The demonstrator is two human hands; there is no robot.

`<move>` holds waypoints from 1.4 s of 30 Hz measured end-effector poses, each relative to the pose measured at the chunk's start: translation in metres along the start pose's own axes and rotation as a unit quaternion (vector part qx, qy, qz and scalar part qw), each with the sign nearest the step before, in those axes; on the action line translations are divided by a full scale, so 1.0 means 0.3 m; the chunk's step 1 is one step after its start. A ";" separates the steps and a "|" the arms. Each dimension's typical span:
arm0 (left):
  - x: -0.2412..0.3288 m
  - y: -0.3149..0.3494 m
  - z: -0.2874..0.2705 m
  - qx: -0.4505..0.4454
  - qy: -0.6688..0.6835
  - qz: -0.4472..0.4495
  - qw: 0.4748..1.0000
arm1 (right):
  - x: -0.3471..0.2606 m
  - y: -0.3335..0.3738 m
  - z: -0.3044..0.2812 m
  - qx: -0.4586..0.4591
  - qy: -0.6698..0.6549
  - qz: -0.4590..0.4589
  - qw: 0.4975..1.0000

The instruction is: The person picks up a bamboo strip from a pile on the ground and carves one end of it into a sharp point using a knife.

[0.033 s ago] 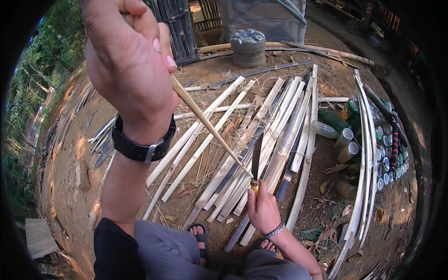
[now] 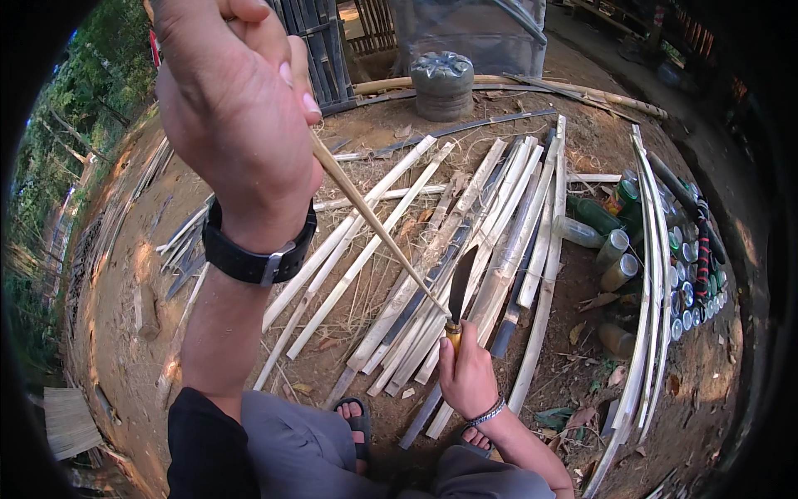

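My left hand (image 2: 237,137), with a black watch at the wrist, is raised at the upper left. Its fingers are closed round the upper end of a thin bamboo strip (image 2: 380,227), which slants down to the right. My right hand (image 2: 470,376) is low in the middle, gripping a knife (image 2: 459,287) by its yellowish handle, dark blade pointing up. The strip's lower end meets the knife near the base of the blade; exact contact is too small to make out. Beneath both hands, split bamboo slats (image 2: 490,224) lie in a loose pile on the soil.
To the right, glass bottles and jars (image 2: 619,270) stand and lie beside long curved slats (image 2: 650,291). A squat plastic container (image 2: 442,87) is at the back, near a dark slatted panel (image 2: 312,54). My sandalled feet (image 2: 357,428) are close to the pile's near end.
My left hand has shifted slightly to the right with the strip. The knife blade has turned a little, its tip leaning further right and more of its flat side showing.
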State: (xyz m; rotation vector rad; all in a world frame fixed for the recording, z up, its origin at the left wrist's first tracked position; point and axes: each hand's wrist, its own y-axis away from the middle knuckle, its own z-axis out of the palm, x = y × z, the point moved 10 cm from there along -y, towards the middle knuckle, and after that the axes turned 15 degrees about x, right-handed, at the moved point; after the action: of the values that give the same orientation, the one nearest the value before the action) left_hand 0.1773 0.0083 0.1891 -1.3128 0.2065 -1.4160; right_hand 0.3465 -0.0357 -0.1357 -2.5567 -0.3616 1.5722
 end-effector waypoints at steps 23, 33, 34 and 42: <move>0.045 0.050 0.040 -0.042 0.028 0.004 0.999 | 0.257 0.070 0.127 -0.108 0.173 0.080 0.976; 0.051 0.038 0.042 -0.065 0.027 0.001 0.997 | 0.179 0.043 0.107 -0.089 0.150 0.035 0.984; 0.037 0.053 0.055 -0.065 0.036 -0.004 0.997 | 0.266 0.083 0.115 -0.089 0.176 0.048 0.979; 0.012 0.012 -0.011 0.011 0.017 0.019 1.000 | -0.114 -0.050 -0.100 0.040 -0.011 -0.001 0.999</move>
State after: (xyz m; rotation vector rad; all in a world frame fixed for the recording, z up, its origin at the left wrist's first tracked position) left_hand 0.1778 0.0026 0.1873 -1.2608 0.2363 -1.4051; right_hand 0.3564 -0.0296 -0.0893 -2.4806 -0.2967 1.5828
